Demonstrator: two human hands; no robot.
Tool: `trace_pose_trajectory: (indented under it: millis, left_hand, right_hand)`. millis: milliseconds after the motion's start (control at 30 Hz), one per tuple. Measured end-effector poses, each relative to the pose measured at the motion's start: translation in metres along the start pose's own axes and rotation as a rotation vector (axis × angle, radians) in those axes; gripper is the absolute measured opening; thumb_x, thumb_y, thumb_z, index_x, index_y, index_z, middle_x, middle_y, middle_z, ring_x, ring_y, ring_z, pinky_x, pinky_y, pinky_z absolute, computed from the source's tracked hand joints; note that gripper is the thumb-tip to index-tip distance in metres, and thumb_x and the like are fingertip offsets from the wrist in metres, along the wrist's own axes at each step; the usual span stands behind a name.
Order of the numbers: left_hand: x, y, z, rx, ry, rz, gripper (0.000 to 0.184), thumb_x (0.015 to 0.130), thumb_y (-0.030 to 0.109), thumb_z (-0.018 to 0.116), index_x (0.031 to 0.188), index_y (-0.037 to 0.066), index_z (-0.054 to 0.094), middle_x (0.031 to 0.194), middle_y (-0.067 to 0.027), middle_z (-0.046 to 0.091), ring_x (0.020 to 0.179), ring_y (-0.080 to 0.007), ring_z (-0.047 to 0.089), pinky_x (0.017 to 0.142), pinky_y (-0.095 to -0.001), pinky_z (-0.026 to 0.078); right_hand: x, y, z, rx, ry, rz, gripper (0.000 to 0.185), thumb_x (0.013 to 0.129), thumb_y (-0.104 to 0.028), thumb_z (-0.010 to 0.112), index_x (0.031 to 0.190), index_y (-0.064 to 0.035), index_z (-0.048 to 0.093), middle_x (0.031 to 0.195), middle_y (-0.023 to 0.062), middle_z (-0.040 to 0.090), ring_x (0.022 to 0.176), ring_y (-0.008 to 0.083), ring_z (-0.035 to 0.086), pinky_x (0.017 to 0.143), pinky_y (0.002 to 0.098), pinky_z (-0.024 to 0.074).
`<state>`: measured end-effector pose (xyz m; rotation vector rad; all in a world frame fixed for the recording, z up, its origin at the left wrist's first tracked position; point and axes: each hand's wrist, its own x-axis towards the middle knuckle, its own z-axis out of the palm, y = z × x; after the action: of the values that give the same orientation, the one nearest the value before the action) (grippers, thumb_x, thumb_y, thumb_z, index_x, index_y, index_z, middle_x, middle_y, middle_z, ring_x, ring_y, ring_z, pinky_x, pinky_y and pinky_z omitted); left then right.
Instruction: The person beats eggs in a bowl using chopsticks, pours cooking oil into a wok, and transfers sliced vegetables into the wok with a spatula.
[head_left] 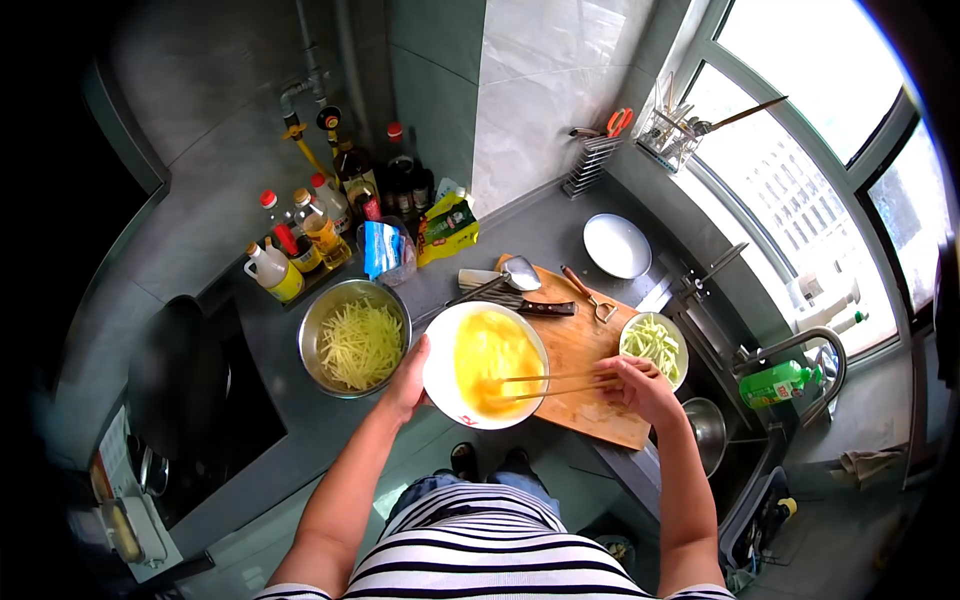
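Observation:
My left hand [408, 378] grips the left rim of a white bowl [436, 372], which is tilted toward me. Beaten egg [490, 350], bright yellow, lies inside it. Between the fingers of my right hand [640, 388] is a pair of chopsticks [565, 384], their tips dipping into the egg. To the left of the bowl stands a steel bowl [309, 345] of pale shredded vegetable [360, 345]. Close to my right hand, a bowl of green strips [650, 343] sits at the right end of the wooden cutting board [580, 345].
A cleaver [545, 307], a peeler [590, 295] and a ladle [520, 272] lie on or by the board. Behind are a white plate [617, 246] and several bottles [320, 235]. The sink [745, 440] is at right, a dark wok [175, 370] at left.

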<state>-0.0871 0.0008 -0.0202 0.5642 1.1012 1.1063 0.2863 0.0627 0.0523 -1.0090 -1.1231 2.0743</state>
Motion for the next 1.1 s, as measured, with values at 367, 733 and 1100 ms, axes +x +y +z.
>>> trace_pose_trajectory:
  millis: [367,733,1100]
  left_hand:
    - [0.008,-0.006,0.005,0.01,0.003,0.019,0.06,0.094,0.056,0.037,0.132,0.01,0.043,0.094,-0.0052,0.065,0.064,-0.0091,0.065,0.044,-0.0226,0.05]
    - [0.014,-0.009,0.004,-0.004,-0.013,0.029,0.058,0.095,0.055,0.037,0.131,0.009,0.044,0.097,-0.005,0.064,0.07,-0.0099,0.062,0.05,-0.0231,0.046]
    - [0.01,-0.006,0.008,-0.055,0.012,-0.015,0.059,0.095,0.054,0.038,0.133,0.009,0.043,0.108,-0.0073,0.063,0.084,-0.0136,0.065,0.064,-0.027,0.053]
  right_hand:
    - [0.003,0.011,-0.008,0.093,0.189,-0.073,0.027,0.098,-0.021,0.047,0.113,-0.0008,0.058,0.109,0.0104,0.063,0.095,0.0205,0.064,0.084,0.0349,0.0538]
    - [0.004,0.014,-0.004,0.096,0.084,-0.06,0.03,0.098,-0.024,0.047,0.115,-0.0021,0.058,0.103,0.0079,0.065,0.09,0.0176,0.065,0.08,0.0324,0.0536]
    - [0.007,0.014,-0.006,0.076,0.252,-0.141,0.028,0.097,-0.02,0.049,0.112,0.0018,0.058,0.105,0.0126,0.064,0.096,0.0215,0.064,0.084,0.0347,0.0544]
